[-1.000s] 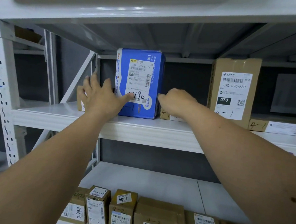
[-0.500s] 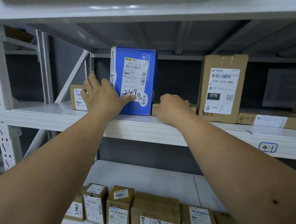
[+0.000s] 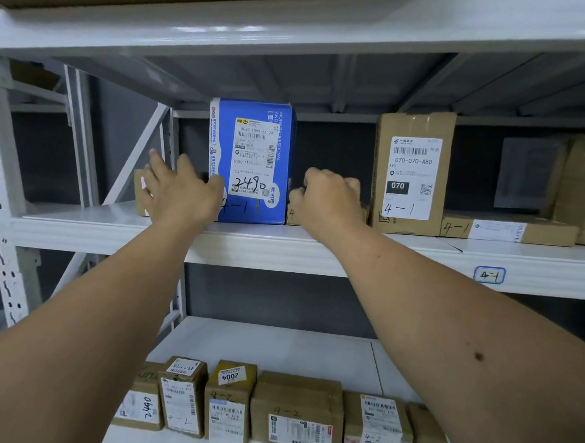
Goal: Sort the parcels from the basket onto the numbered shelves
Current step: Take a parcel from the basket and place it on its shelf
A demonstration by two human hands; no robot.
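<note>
While blue parcel [image 3: 250, 161] stands on shelf 4-1 [image 3: 282, 251] — placed, marked 4-1. Left hand [image 3: 180, 195] flat against it, fingers straight; right hand [image 3: 326, 199] curled, contents hidden. Basket unseen — remainder unknown.

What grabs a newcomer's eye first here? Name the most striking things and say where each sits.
The blue box stands upright in the middle of the shelf tagged 4-1, with "2490" handwritten on its label. The left hand lies spread against its left edge, and the right hand is curled over a low parcel just to its right. Farther right stands a tall brown box marked 4-1.
</note>
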